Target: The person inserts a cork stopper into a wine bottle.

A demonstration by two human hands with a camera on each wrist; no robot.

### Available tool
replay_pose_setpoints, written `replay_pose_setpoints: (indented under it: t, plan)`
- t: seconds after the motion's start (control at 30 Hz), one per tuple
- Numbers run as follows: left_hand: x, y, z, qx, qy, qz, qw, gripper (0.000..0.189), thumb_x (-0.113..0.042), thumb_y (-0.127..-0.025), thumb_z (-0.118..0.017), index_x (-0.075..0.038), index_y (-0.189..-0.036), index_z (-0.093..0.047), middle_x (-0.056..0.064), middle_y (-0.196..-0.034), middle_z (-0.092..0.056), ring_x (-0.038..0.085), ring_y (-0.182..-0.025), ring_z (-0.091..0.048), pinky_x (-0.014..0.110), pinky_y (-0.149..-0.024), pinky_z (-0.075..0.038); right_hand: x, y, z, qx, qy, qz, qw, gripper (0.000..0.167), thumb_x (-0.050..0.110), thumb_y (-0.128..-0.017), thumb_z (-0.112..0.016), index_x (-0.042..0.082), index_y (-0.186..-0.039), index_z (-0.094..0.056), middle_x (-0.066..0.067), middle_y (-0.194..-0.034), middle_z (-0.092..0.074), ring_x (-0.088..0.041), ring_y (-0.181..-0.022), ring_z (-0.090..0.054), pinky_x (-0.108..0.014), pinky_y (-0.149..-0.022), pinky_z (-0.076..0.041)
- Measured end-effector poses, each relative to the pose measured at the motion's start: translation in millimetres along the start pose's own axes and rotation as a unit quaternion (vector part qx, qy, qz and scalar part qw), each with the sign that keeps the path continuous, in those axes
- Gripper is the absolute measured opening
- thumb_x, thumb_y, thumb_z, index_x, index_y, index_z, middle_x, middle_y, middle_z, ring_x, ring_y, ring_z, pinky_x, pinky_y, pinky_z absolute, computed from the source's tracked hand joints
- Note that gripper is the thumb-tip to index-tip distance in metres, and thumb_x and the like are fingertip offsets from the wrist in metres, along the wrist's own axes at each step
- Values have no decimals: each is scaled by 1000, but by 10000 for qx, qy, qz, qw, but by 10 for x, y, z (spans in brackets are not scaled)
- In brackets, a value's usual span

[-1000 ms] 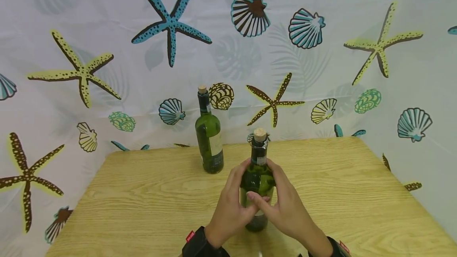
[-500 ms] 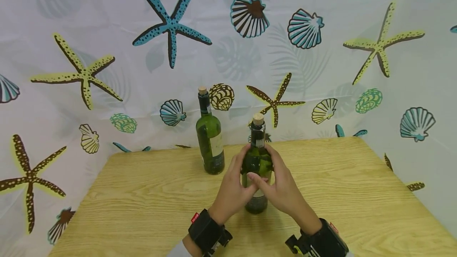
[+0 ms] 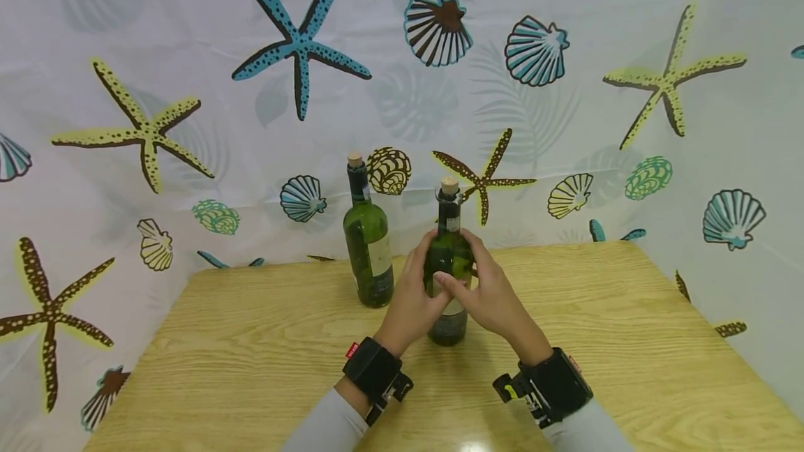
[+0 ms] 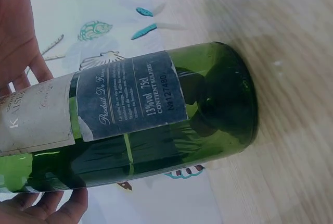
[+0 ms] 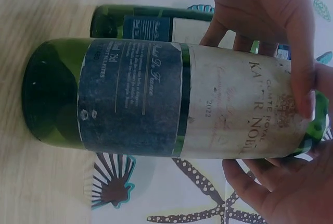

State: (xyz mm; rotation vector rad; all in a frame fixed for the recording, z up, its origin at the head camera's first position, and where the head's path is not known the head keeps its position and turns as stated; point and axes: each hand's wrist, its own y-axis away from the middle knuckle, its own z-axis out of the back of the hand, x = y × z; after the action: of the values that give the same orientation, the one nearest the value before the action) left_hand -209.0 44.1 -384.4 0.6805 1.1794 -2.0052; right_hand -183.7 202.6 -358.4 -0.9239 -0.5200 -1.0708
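Note:
Both hands grip one green wine bottle (image 3: 449,326) near the table's middle, upright, with a cork in its neck. My left hand (image 3: 411,298) wraps its left side and my right hand (image 3: 496,295) its right side, the thumbs overlapping across the front. In the right wrist view the bottle's cream and blue label (image 5: 223,104) faces me, partly behind a thumb. The left wrist view shows the bottle's glass base (image 4: 223,99) close over the wood. Just left and slightly behind stands a second corked green wine bottle (image 3: 367,250), untouched by either hand.
The wooden table (image 3: 251,368) ends at a white cloth backdrop (image 3: 427,110) printed with starfish and shells. Black wrist straps with small cameras (image 3: 373,372) sit on both forearms.
Both hands have carried the held bottle away from me toward the back of the table, nearer the second bottle. The second bottle has stayed in place.

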Motion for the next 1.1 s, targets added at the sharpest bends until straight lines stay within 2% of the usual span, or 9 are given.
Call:
replay_pose_setpoints:
  t: [0.23,0.37,0.57,0.63,0.8,0.97,1.1]
  plan:
    - [97,-176,-35,-32,-136,74,9999,82,-20,-93,-67,-28,-156,-15,9,-151,-35,25,-130,-46,45,-96,-47,-50,-180,48,199,270,-168,9993,84,41,-96,-61,9,-156,-12,-22,-152,-30,-40,-126,-48,-55,-93,-46]
    - [144,-274,-42,0,-115,76,9999,81,-19,-95,-64,-27,-157,-13,10,-152,-34,26,-130,-47,44,-95,-47,-96,-282,50,252,334,-174,9990,84,42,-98,-57,7,-156,-8,-22,-155,-24,-41,-129,-44,-56,-96,-44]
    - [199,-403,-89,-68,-186,43,9998,78,-15,-96,-61,-24,-157,-13,13,-152,-33,30,-129,-46,44,-88,-49,-166,-390,65,318,336,-200,9987,82,44,-100,-51,10,-157,-2,-19,-159,-12,-42,-137,-33,-58,-103,-36]
    - [210,-443,-119,-103,-269,57,9996,78,-14,-96,-61,-25,-157,-13,15,-151,-34,31,-119,-53,43,-81,-48,-184,-414,82,300,382,-232,9985,81,44,-101,-50,11,-157,-1,-19,-160,-11,-43,-136,-34,-59,-102,-37]
    - [235,-506,-162,-105,-338,222,9991,79,-17,-96,-61,-28,-157,-12,15,-150,-35,27,-94,-60,37,-69,-44,-210,-460,94,289,350,-329,9984,80,41,-101,-49,11,-157,-1,-25,-154,-24,-44,-125,-47,-58,-95,-42]
    - [247,-531,-127,-124,-338,384,9986,78,-17,-96,-61,-25,-157,-13,15,-150,-33,33,-112,-58,38,-72,-46,-218,-518,43,282,239,-357,9987,79,40,-101,-50,9,-156,-1,-26,-149,-32,-43,-121,-51,-55,-94,-45]
    - [267,-553,-129,-147,-377,407,9984,78,-16,-96,-61,-24,-157,-13,16,-150,-34,33,-108,-59,37,-71,-46,-216,-534,28,222,230,-308,9990,78,37,-102,-50,8,-156,-2,-26,-146,-35,-41,-119,-53,-54,-93,-45]
